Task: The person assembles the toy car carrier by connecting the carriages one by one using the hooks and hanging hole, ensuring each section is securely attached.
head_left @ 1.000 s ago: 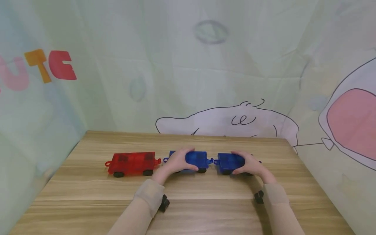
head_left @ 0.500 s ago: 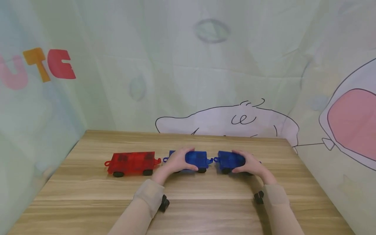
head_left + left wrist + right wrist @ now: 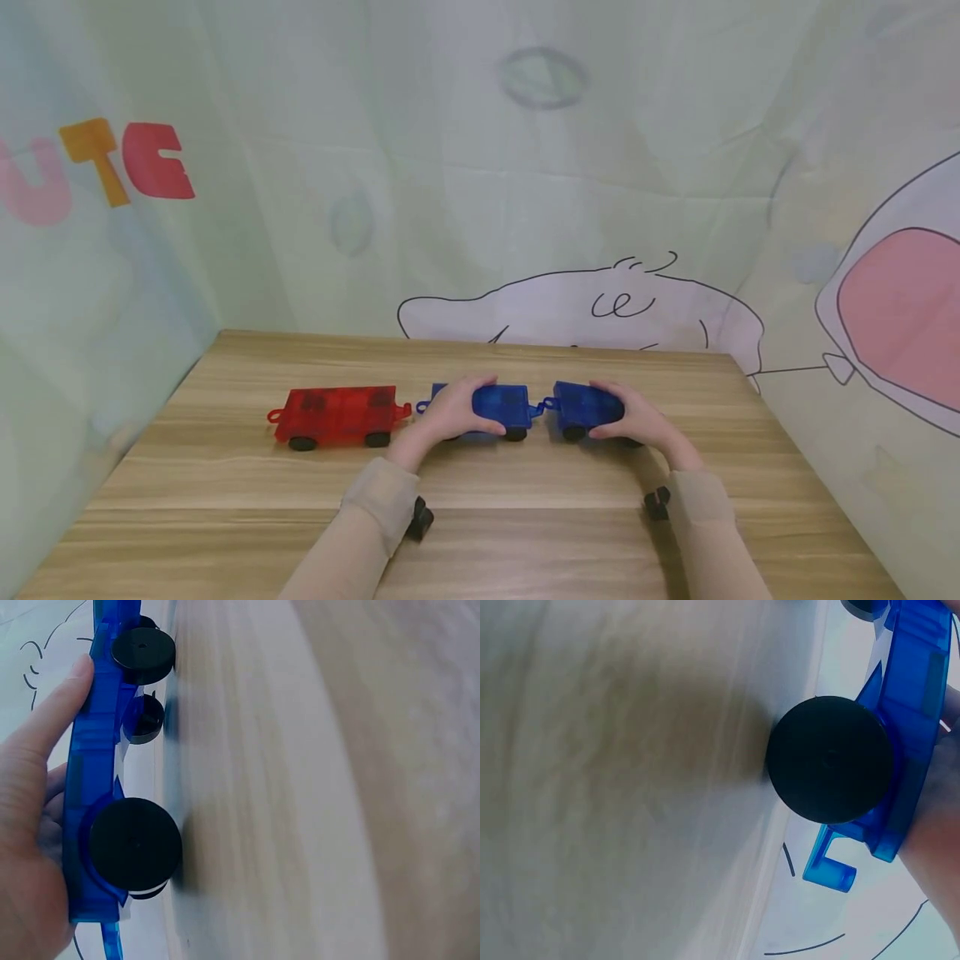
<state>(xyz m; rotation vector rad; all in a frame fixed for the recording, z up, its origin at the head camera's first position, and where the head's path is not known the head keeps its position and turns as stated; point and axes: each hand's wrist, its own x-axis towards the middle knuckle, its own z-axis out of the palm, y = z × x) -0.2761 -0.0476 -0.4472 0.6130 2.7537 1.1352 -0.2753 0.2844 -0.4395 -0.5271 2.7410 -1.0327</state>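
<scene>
Two translucent blue toy train cars with black wheels stand in line on the wooden table (image 3: 525, 550). My left hand (image 3: 452, 412) grips the middle car (image 3: 504, 405) across its sides, thumb in front. On the right, my right hand (image 3: 639, 419) holds the other blue car (image 3: 585, 405), which slants with its left end higher. That car's loop (image 3: 551, 403) overlaps the middle car's hook (image 3: 536, 410). In the right wrist view, a hook (image 3: 831, 871) sticks out beyond a wheel (image 3: 829, 759). The left wrist view shows the thumb along the middle car's side (image 3: 94, 750).
A red toy train car (image 3: 341, 415) stands left of the blue ones, its hook (image 3: 403, 412) close to the middle car's loop (image 3: 423, 407). A printed curtain (image 3: 450, 208) hangs behind the table. Each wrist wears a band with a small black device (image 3: 421, 518).
The right blue car's left end has risen and shifted slightly left, bringing its loop over the middle car's hook. The left hand, middle car and red car stay put.
</scene>
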